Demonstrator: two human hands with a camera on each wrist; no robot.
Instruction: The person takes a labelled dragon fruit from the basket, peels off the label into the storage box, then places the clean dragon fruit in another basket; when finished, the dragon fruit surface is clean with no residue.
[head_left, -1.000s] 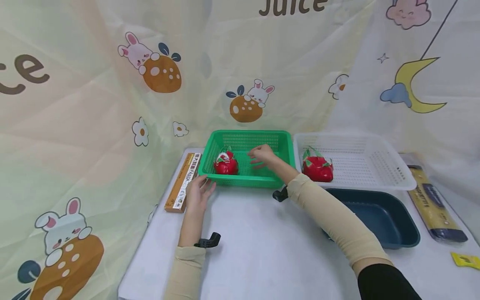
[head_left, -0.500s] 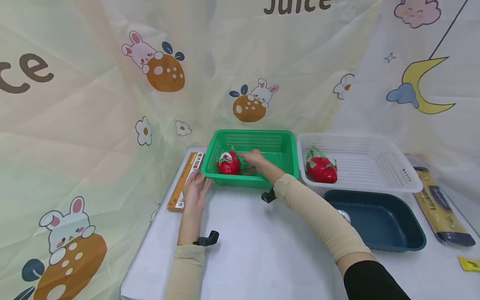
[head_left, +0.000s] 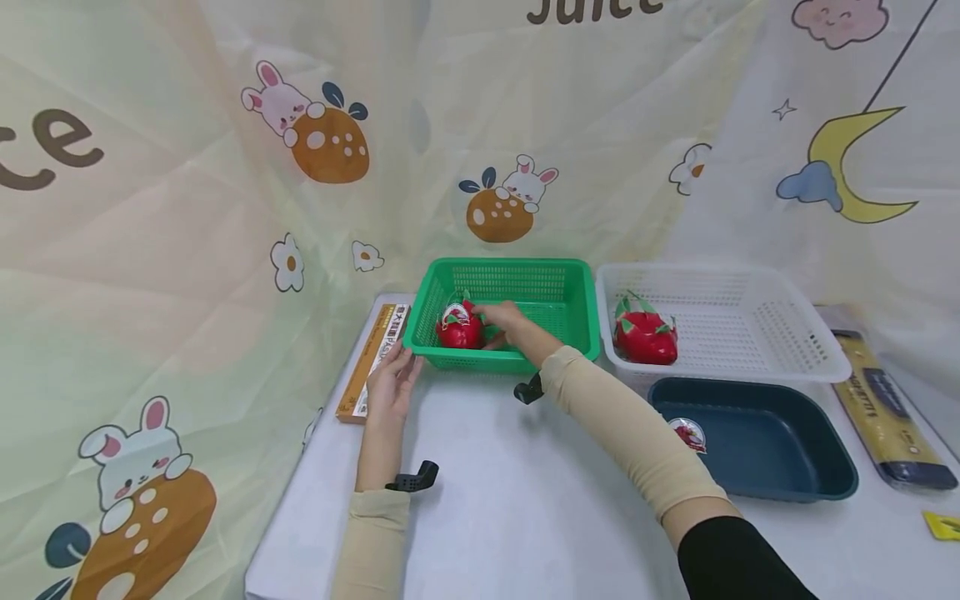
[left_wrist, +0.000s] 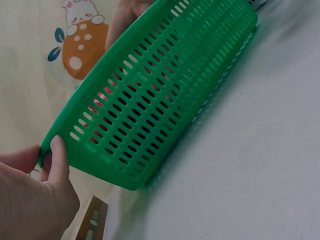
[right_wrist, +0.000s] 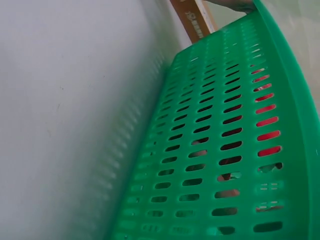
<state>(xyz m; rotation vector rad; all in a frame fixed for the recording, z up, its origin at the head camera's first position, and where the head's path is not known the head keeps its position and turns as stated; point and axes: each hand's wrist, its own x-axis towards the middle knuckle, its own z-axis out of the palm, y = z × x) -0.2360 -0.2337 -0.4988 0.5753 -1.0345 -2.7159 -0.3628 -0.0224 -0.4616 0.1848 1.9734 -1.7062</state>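
In the head view, a red dragon fruit (head_left: 460, 327) with green tips and a round label sits at the left end of the green basket (head_left: 517, 362). My right hand (head_left: 513, 323) reaches into the basket from the right, fingers and thumb curled around that fruit's right side. The basket's slotted wall hides most of this hand in the right wrist view. My left hand (left_wrist: 42, 192) pinches the basket's rim at the near left corner, thumb on the outer side. Red fruit skin shows through the slots in both wrist views.
A white basket (head_left: 738, 337) with another dragon fruit (head_left: 647, 337) stands to the right. In front is a dark blue tray (head_left: 772, 442) with a round label (head_left: 687, 434). A pasta box (head_left: 378, 358) lies left, a spaghetti packet (head_left: 888, 417) and small yellow packet (head_left: 942, 526) right.
My right hand has moved left inside the green basket, from beside the dragon fruit to its right side, and its fingers have closed around it. My left hand stays at the near left corner.
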